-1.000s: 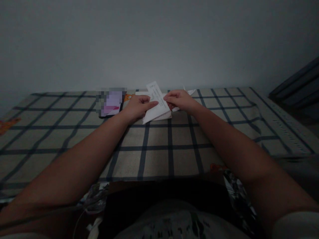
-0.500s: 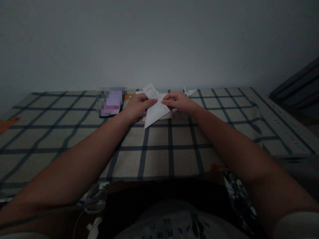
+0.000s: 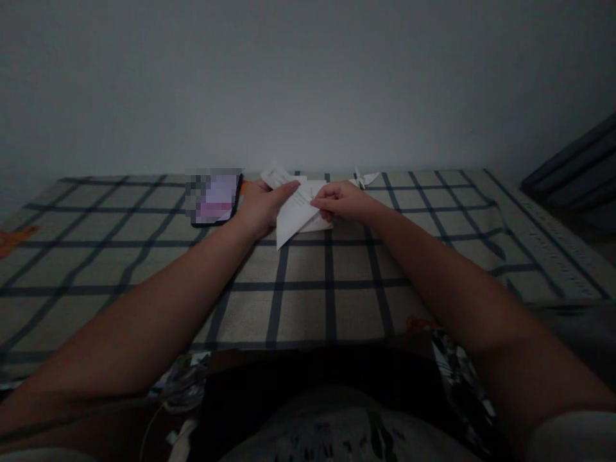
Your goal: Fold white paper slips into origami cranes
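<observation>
Head view: holds a piece of folded printed paper (image 3: 293,215) in both hands, over the far part of the cloth-covered tabletop (image 3: 303,308), near the wall (image 3: 308,83). Grips its left side with the left hand (image 3: 260,208), nearly closed, with the thumb laid flat across the upper face and the fingers mostly hidden behind. Pinches its right edge with the right hand (image 3: 345,200), using thumb and forefinger tips and curling the other fingers inward. Shows lines of small print on the folded sheet, too blurred to read, and a pointed lower corner aimed toward the body. Has more white paper (image 3: 317,186) lying underneath and behind, partly covered by the folded sheet and the right hand. Cannot tell whether upper and lower sheets touch.

Has a smartphone (image 3: 222,196) just left of the left hand, with its screen lit and partly pixelated. Just beyond the right hand, has a small white folded-paper figure (image 3: 368,180) with pointed ends on the cloth. At the lower left, shows a crumpled clear plastic bag (image 3: 185,385) beneath the near edge.
</observation>
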Demonstrator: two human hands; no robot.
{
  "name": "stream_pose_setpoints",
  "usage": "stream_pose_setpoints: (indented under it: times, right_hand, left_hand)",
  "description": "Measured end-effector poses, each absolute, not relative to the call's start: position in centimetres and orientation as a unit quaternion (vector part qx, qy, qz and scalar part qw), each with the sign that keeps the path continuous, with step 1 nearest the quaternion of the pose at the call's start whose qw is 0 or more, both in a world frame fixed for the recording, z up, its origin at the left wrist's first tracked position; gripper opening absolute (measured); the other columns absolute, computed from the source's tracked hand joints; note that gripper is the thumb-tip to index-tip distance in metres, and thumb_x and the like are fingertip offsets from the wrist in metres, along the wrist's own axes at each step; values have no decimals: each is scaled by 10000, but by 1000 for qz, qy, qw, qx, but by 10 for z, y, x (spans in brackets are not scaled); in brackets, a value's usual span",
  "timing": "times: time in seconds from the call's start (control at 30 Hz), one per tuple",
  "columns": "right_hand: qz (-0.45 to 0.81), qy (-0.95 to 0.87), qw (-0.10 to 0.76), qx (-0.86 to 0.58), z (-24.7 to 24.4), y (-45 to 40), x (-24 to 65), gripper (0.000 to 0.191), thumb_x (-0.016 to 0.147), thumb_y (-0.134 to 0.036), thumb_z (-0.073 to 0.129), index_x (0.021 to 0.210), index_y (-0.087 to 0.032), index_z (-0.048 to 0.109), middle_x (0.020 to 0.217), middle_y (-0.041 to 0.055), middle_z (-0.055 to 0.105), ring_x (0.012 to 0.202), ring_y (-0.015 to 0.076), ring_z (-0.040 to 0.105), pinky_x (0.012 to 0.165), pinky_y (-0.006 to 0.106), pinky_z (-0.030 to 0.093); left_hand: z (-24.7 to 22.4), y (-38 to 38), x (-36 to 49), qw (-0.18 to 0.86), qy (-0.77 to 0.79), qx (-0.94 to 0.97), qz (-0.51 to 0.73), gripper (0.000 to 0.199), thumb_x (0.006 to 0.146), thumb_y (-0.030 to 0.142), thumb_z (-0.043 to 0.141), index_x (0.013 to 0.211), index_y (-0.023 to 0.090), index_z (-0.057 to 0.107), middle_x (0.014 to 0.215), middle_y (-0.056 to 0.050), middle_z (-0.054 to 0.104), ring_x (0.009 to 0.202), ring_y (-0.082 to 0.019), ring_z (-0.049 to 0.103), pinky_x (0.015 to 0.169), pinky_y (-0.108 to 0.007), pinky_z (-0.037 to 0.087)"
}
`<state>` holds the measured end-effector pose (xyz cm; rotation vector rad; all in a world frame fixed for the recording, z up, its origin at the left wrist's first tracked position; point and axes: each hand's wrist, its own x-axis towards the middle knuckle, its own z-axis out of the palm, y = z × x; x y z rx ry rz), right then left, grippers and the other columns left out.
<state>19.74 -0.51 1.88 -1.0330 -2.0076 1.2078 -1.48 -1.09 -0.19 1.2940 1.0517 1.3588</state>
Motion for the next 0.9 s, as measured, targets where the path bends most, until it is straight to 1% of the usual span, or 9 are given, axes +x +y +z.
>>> stream_pose_setpoints:
  times: [0.17, 0.27, 0.4, 0.5, 0.67, 0.77, 0.9]
  right_hand:
    - [438, -751, 293, -397, 21, -6, 197, 262, 982, -246, 665, 739, -170, 600, 603, -20, 641, 524, 80, 545, 536, 208, 413]
    - [447, -746, 301, -390, 20, -6, 196, 262, 981, -198, 650, 736, -183, 558, 602, -25, 631, 536, 82, 557, 540, 206, 416]
    - [461, -742, 308, -377, 17, -6, 197, 259, 965, -164, 645, 737, -193, 527, 600, -32, 629, 546, 82, 569, 535, 201, 419]
    - [471, -739, 313, -366, 16, -6, 197, 249, 970, -164, 630, 739, -188, 538, 599, -36, 625, 538, 74, 560, 527, 194, 418]
    - [471, -741, 316, -361, 15, -5, 195, 189, 974, -197, 636, 789, -169, 604, 587, -41, 595, 533, 79, 563, 518, 193, 423]
    - [457, -750, 318, -358, 12, -2, 196, 189, 953, -210, 667, 779, -164, 608, 603, -34, 601, 548, 78, 568, 523, 190, 418]
    - [445, -756, 318, -361, 11, 1, 198, 224, 932, -237, 687, 743, -162, 592, 596, -28, 597, 540, 84, 558, 507, 197, 393]
  left_hand:
    - [2, -10, -13, 451, 448, 512, 578, 352, 742, 411, 824, 939, 146, 700, 1005, -111, 803, 972, -293, 785, 835, -392, 637]
    - [2, -9, -12, 473, 430, 509, 576, 339, 731, 377, 825, 951, 152, 701, 1028, -110, 805, 998, -296, 785, 867, -405, 638]
    - [3, -9, -14, 515, 417, 497, 560, 305, 714, 315, 823, 944, 147, 715, 1027, -107, 810, 963, -286, 789, 864, -405, 640]
    - [4, -9, -16, 527, 413, 502, 548, 303, 707, 318, 837, 920, 142, 714, 1008, -110, 809, 981, -288, 788, 890, -406, 635]
    - [0, -7, -19, 529, 407, 530, 523, 360, 712, 367, 861, 964, 148, 728, 1038, -110, 805, 980, -286, 785, 884, -399, 629]
    - [-2, -5, -19, 535, 399, 534, 519, 360, 729, 386, 861, 970, 152, 734, 1027, -102, 803, 943, -267, 783, 862, -384, 624]
    - [0, -4, -18, 545, 394, 501, 544, 391, 698, 424, 899, 925, 159, 723, 911, -67, 791, 817, -217, 765, 788, -335, 614]
